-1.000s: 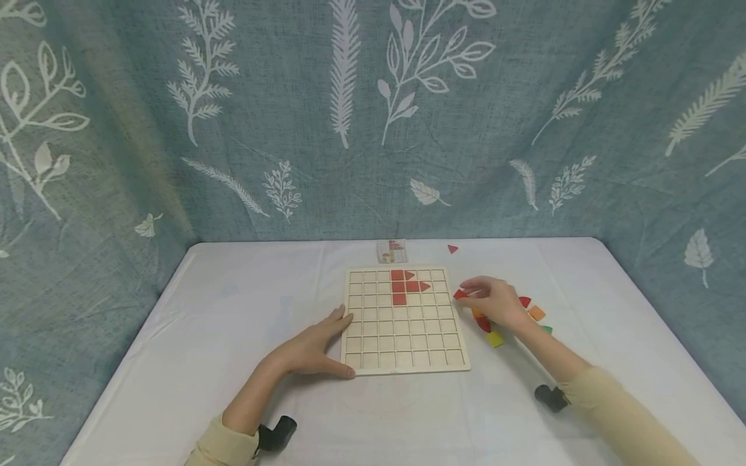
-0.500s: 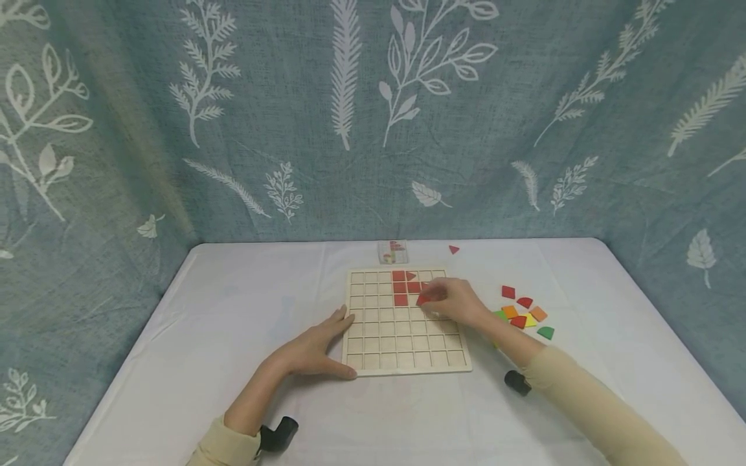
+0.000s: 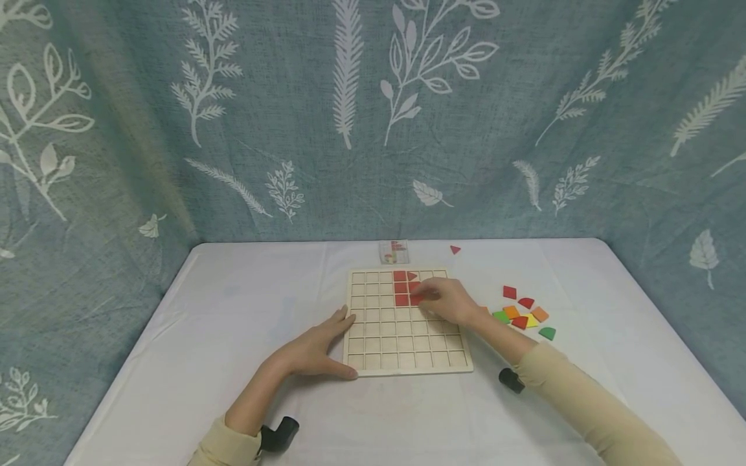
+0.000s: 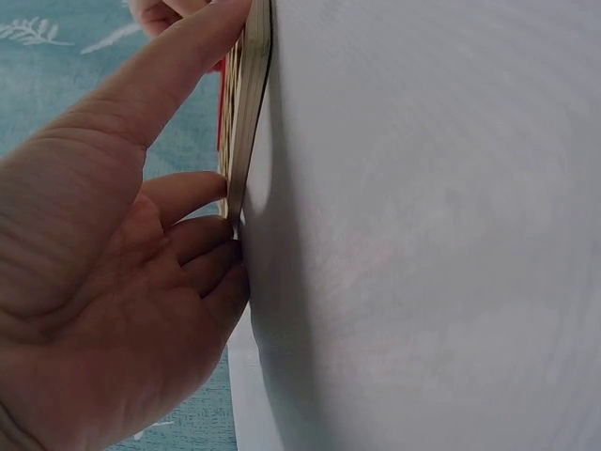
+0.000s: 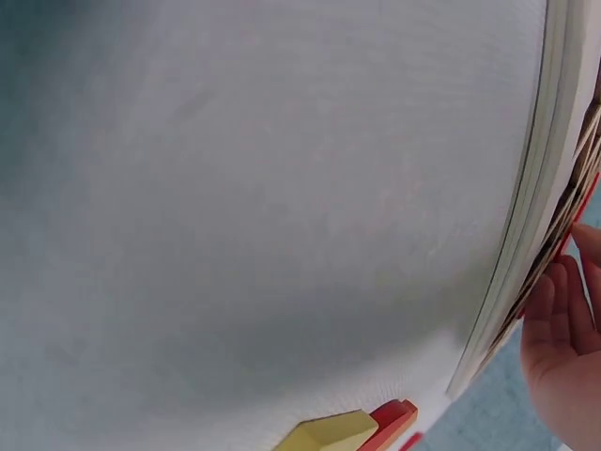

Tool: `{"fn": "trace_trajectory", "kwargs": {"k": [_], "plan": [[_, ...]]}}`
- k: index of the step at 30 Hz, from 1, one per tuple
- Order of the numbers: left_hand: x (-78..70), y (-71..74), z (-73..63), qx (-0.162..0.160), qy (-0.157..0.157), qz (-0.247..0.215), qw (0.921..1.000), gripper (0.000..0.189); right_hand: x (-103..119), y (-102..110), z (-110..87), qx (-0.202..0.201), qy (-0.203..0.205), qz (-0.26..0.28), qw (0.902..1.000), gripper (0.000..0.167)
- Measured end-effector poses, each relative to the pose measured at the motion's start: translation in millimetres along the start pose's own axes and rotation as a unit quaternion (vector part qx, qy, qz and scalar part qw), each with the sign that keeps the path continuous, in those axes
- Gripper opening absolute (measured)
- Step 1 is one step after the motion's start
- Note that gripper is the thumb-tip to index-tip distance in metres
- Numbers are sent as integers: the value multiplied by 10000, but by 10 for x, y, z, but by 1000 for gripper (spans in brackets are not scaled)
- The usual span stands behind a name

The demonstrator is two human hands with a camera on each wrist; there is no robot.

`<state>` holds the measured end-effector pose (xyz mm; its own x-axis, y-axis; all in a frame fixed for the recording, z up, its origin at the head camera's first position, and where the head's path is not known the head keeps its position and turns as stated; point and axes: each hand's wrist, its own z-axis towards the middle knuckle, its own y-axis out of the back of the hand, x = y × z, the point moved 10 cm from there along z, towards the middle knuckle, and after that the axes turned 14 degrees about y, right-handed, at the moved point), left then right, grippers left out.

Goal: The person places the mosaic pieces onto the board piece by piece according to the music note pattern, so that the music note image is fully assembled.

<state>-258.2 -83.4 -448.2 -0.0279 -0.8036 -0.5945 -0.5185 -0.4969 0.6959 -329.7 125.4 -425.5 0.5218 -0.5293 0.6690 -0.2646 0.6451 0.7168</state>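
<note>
A wooden grid board lies flat on the table. My left hand rests along its left side, fingers fairly straight on the edge and thumb at the near corner. In the left wrist view the thumb and fingertips touch the board's side. Over the upper part of the board, my right hand pinches a red square block in the third row. That block sits right beside another red block. Other red blocks fill cells above, with a red triangle in the top row; my fingers hide part of the second row.
Right of the board lie loose red, orange, green and yellow blocks. A small picture card lies behind the board, with a lone red triangular block to its right. The patterned curtain hangs behind the table.
My right hand has carried the red square block leftward from beside the board onto its third row, against the red block there. My left hand has stayed at the board's edge.
</note>
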Motion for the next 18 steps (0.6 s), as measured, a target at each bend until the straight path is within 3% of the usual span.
{"fn": "trace_trajectory", "kwargs": {"k": [8, 18], "plan": [[-3, -12, 5, -30, -43, -9, 10000, 107, -49, 65, -68, -234, -260, 192, 9992, 24], [16, -24, 3, -42, 20, 52, 10000, 108, -342, 395, -430, -653, -857, 217, 9939, 26]]}}
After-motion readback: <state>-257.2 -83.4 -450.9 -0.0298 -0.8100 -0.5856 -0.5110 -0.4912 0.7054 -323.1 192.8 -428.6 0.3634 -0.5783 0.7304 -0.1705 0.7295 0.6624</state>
